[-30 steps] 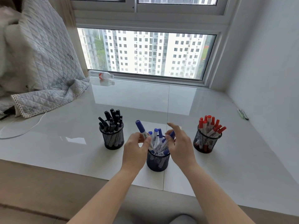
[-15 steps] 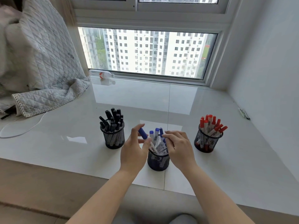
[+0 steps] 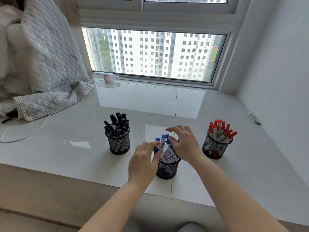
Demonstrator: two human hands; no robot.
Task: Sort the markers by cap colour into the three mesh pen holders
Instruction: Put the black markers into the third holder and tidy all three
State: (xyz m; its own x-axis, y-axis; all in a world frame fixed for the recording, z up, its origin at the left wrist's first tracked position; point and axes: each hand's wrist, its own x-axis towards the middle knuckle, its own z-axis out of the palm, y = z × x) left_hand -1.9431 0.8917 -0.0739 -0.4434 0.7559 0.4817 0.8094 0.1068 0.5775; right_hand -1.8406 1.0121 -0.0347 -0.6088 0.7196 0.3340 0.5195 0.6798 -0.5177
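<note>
Three black mesh pen holders stand on the white sill. The left holder [image 3: 119, 144] has several black-capped markers [image 3: 117, 123]. The right holder [image 3: 214, 150] has several red-capped markers [image 3: 220, 129]. The middle holder [image 3: 167, 170], nearest me, is filled with blue-capped markers [image 3: 163, 137]. My left hand [image 3: 143, 163] is at its left rim, with thumb and fingers pinched on one blue marker [image 3: 156, 149] that sits low in the holder. My right hand [image 3: 185, 144] hovers over the same holder from the right, fingers spread, thumb touching the blue caps.
A quilted grey blanket [image 3: 46, 77] is heaped at the back left, with a white cable [image 3: 25, 136] trailing from it. A small bottle [image 3: 107, 77] lies by the window. A few pens [image 3: 254, 118] lie along the right wall. The sill's front edge runs just below the middle holder.
The tilted blue marker in my left hand has gone down into the middle holder. My right hand opened from a curled pose and its fingers lifted above the caps.
</note>
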